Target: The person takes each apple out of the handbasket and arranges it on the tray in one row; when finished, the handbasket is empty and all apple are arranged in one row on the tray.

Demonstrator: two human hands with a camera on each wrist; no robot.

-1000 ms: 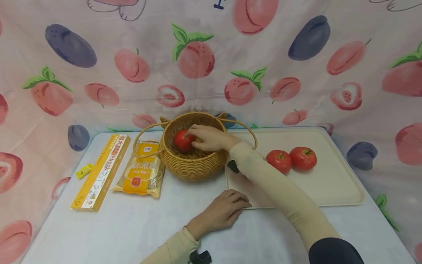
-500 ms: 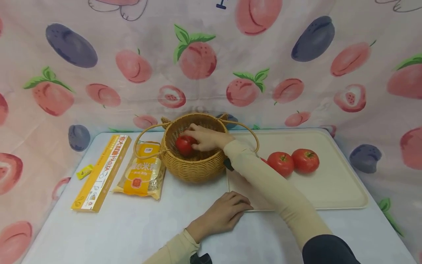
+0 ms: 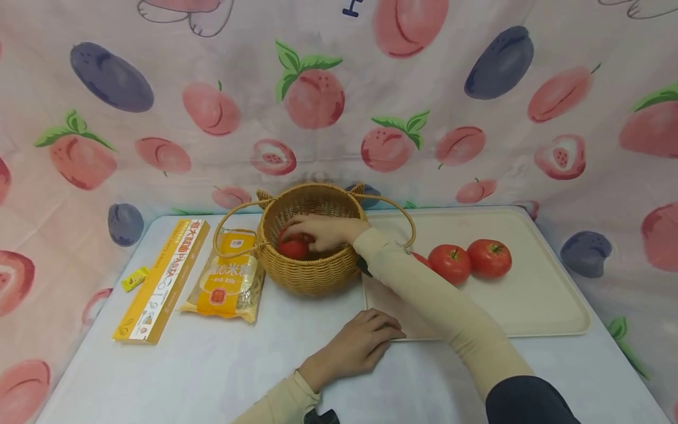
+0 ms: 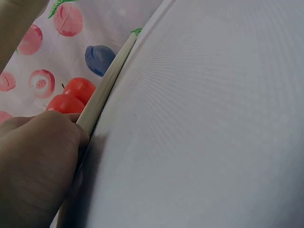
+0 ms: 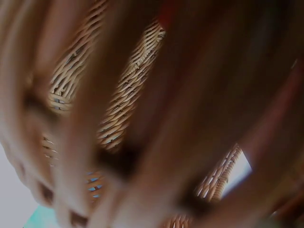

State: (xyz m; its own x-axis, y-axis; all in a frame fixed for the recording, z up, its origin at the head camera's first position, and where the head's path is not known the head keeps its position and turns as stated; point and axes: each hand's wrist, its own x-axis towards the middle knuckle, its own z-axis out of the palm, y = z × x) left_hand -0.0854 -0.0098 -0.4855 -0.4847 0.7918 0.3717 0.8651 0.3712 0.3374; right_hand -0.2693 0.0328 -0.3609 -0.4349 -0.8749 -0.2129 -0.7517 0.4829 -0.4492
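Observation:
My right hand [image 3: 323, 231] reaches into a round woven basket [image 3: 312, 280] in the head view. Its fingers curl over a red tomato [image 3: 293, 248] low inside, partly hidden by them. In the right wrist view the blurred fingers cover most of the basket's weave [image 5: 128, 95]. My left hand [image 3: 357, 344] lies at the near left corner of a cream tray [image 3: 535, 294]. In the left wrist view, its fingers pinch the tray's rim [image 4: 102, 90]. On the tray sit tomatoes [image 3: 449, 264], one mostly hidden behind the right sleeve.
Left of the basket lie a yellow noodle bag [image 3: 225, 277], a long pasta box [image 3: 161, 282] and a small yellow packet [image 3: 135, 278]. One basket handle [image 3: 225, 227] leans over the bag, the other over the tray. A fruit-print cloth [image 3: 318, 147] hangs behind.
My right hand has lowered the tomato deeper into the basket and slightly toward me. The left hand stays at the tray corner.

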